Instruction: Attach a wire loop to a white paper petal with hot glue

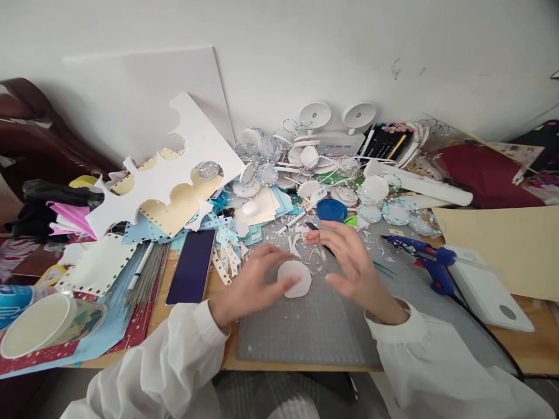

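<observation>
A white foam disc (293,279) with a slightly uneven edge lies flat on the grey cutting mat (305,337). My left hand (257,282) hovers at its left side, thumb stretched over the disc and fingers apart; whether the thumb touches it I cannot tell. To the right of the disc, my right hand (351,267) is raised with fingers spread and holds nothing. Behind its fingers lies a dark craft knife (325,247), partly hidden. White foam scraps (294,245) are scattered just beyond the disc.
A blue glue gun (432,265) rests at the right beside a white flat box (489,291). On the left lie a phone (191,267), a bundle of wires (151,279) and a plastic tub (39,326). Cut foam board (174,151), decorated discs (266,160) and markers (388,142) crowd the back.
</observation>
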Demonstrator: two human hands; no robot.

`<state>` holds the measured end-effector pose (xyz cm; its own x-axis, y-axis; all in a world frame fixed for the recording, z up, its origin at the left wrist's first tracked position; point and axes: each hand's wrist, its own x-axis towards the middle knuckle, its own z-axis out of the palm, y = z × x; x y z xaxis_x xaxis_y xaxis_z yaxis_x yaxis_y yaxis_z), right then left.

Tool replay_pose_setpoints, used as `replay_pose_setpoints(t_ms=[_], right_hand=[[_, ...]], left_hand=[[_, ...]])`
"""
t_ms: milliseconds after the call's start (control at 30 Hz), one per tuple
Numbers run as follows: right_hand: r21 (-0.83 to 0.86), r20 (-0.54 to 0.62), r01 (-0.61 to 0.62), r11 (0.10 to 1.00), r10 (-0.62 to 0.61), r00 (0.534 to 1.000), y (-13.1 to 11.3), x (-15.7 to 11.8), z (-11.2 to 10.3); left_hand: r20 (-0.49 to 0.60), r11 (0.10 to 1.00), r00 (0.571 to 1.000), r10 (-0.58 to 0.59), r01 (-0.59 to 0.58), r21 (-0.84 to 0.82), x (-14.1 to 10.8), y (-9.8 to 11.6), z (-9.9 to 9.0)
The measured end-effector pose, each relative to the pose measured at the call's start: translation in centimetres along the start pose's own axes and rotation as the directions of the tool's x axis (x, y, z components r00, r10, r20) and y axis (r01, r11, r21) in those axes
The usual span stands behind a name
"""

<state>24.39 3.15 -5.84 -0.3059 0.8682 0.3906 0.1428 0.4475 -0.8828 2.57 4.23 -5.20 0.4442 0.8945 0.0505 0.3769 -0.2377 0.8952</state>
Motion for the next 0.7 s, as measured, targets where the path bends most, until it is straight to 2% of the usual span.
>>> replay_pose_setpoints(t_ms=[67,133,200,233,300,400,467,600,700], right_hand=[[0.293,-0.064,-0.073,0.953,0.095,0.993,0.5,1.0,0.1],[0.515,-0.097,-0.124,0.848,0.202,0.975,0.9,1.9,0.5],[0.646,-0.112,-0.145,0.75,0.281,0.953,1.2,2.4,1.0],[0.683,-0.114,-0.15,0.714,0.308,0.945,1.3,2.5,1.3],[0.726,-0.096,-0.171,0.666,0.344,0.934,1.4,2.3,1.8],[0.763,-0.017,-0.233,0.603,0.379,0.925,1.6,1.6,2.2],[0.782,0.026,-0.253,0.57,0.375,0.927,1.5,1.1,2.3],[0.794,0.067,-0.242,0.558,0.315,0.947,1.3,0.8,2.4],[0.798,0.086,-0.238,0.554,0.287,0.954,1.2,0.7,2.5]], left_hand=[[0.072,0.953,0.994,0.077,-0.095,0.289,-0.2,-0.8,0.7],[0.148,0.849,0.983,0.106,-0.167,0.501,-0.3,-1.4,1.6],[0.19,0.777,0.973,0.128,-0.218,0.591,-0.3,-1.7,2.1],[0.195,0.773,0.971,0.139,-0.23,0.591,-0.3,-1.9,2.2],[0.173,0.837,0.973,0.154,-0.222,0.501,-0.3,-2.1,2.1],[0.108,0.97,0.987,0.121,-0.141,0.199,-0.5,-2.4,1.3],[0.072,0.995,0.993,0.097,-0.097,-0.007,-0.7,-2.8,0.8],[0.013,0.928,0.994,0.11,-0.098,-0.36,-1.0,-3.3,0.5],[0.015,0.855,0.996,0.089,-0.069,-0.514,-0.9,-3.4,0.8]])
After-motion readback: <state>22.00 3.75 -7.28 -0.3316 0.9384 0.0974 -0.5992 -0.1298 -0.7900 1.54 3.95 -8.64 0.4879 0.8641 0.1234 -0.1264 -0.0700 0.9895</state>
